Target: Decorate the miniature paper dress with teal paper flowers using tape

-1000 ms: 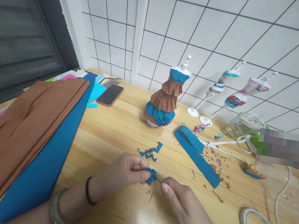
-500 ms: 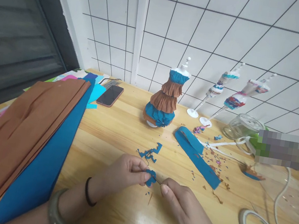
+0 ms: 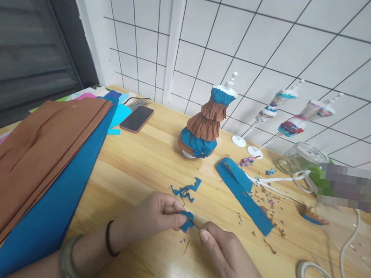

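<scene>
Brown paper (image 3: pixel 38 147) is laid at the left over a blue sheet (image 3: pixel 51 216), and beyond it a phone (image 3: pixel 136 118) is set on the wooden table (image 3: pixel 153 162). A flower-shaped blue piece (image 3: pixel 187 222) is pinched between thumb and fingers of the left hand (image 3: pixel 160 213), raised just in front of some blue scraps (image 3: pixel 195 184). Behind these, a dress form (image 3: pixel 205 125) is clad in brown and blue ruffles. A thin dark tool (image 3: pixel 196 226) is gripped in the right hand (image 3: pixel 220 247), its tip directed at the piece; whether contact is made cannot be told. The hands are held slightly apart. Farther right, a folded blue strip (image 3: pixel 249 202) is surrounded by crumbs, and a ring-shaped roll (image 3: pixel 300 270) is seen near the corner.
</scene>
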The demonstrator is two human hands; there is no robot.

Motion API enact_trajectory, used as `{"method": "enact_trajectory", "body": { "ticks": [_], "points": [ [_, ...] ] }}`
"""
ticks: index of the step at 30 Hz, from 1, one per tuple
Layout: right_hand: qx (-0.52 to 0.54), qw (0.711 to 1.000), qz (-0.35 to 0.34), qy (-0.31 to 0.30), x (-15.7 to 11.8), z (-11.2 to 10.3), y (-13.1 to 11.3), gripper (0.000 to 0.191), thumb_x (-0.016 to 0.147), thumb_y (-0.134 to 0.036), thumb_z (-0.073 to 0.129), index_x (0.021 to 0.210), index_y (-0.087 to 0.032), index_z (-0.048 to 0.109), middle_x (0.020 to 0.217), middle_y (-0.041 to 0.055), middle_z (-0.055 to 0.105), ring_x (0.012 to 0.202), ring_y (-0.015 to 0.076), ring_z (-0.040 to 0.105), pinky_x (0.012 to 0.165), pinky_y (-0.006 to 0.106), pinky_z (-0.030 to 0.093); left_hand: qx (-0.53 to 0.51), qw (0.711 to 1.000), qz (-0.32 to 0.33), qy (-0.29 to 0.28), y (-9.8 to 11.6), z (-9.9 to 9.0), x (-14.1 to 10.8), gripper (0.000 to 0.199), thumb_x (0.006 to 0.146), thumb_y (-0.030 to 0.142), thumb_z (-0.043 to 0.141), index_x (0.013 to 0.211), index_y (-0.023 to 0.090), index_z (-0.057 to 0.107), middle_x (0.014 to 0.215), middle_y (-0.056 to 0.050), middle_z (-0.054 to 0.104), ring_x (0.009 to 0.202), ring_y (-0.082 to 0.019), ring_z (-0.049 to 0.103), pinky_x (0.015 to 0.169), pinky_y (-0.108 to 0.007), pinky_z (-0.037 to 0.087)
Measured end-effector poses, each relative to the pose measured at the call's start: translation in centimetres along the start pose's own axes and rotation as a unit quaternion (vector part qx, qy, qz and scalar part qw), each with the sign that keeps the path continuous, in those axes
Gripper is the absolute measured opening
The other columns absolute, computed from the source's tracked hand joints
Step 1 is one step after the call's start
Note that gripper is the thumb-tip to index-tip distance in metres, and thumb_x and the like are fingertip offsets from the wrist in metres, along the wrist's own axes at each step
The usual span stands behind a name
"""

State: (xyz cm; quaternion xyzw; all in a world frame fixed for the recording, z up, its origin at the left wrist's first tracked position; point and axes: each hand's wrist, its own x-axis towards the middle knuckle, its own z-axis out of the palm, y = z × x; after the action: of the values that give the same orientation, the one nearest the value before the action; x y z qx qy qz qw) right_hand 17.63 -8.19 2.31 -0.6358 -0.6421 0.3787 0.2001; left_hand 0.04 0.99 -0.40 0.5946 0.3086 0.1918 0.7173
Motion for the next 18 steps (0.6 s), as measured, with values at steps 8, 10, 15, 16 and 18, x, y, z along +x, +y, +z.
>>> {"method": "enact_trajectory", "body": {
  "ticks": [8,10,15,16,18],
  "points": [
    [-0.007,1.000,0.005,-0.003,-0.05,0.02,0.11,0.037,0.093,-0.043,0.026,0.067,-0.022,0.041,0.065,-0.0008,0.054,0.060,0.0147,0.050,0.059,0.024,0.039,0.005,1.000,-0.001,0.004,0.01,-0.10,0.06,0.021,0.075,0.032,0.061,0.074,0.012,0.065,0.073,-0.005,0.067,0.071,-0.014,0.060,0.069,-0.025,0.045],
    [-0.006,1.000,0.004,-0.005,-0.12,0.02,0.08,0.037,0.093,-0.043,0.026,0.067,-0.022,0.041,0.065,-0.0008,0.054,0.060,0.0146,0.050,0.058,0.024,0.039,0.005,1.000,-0.002,0.005,0.06,-0.08,0.05,0.021,0.074,0.032,0.061,0.074,0.012,0.066,0.073,-0.005,0.067,0.071,-0.014,0.060,0.070,-0.025,0.045],
    [-0.002,1.000,0.005,-0.004,-0.02,0.06,0.16,0.036,0.093,-0.042,0.026,0.067,-0.021,0.040,0.066,-0.0006,0.054,0.061,0.0147,0.050,0.060,0.024,0.039,0.003,1.000,0.000,0.001,0.15,-0.10,-0.07,0.020,0.075,0.032,0.061,0.075,0.012,0.066,0.074,-0.005,0.067,0.071,-0.014,0.060,0.070,-0.025,0.045],
    [-0.001,1.000,0.006,-0.005,0.02,0.08,0.19,0.036,0.093,-0.042,0.026,0.067,-0.021,0.039,0.066,-0.0006,0.054,0.061,0.0146,0.050,0.060,0.024,0.039,0.002,1.000,0.001,0.001,0.14,-0.09,-0.08,0.020,0.075,0.031,0.061,0.075,0.012,0.066,0.074,-0.006,0.067,0.071,-0.014,0.060,0.069,-0.025,0.045],
    [0.002,1.000,0.006,-0.004,0.06,0.15,0.24,0.036,0.093,-0.043,0.026,0.067,-0.021,0.040,0.066,-0.0007,0.053,0.062,0.0146,0.050,0.060,0.024,0.039,0.001,1.000,0.000,-0.001,0.08,-0.05,-0.05,0.021,0.075,0.031,0.061,0.075,0.011,0.066,0.074,-0.006,0.067,0.071,-0.014,0.059,0.069,-0.025,0.045]
  ]
}}
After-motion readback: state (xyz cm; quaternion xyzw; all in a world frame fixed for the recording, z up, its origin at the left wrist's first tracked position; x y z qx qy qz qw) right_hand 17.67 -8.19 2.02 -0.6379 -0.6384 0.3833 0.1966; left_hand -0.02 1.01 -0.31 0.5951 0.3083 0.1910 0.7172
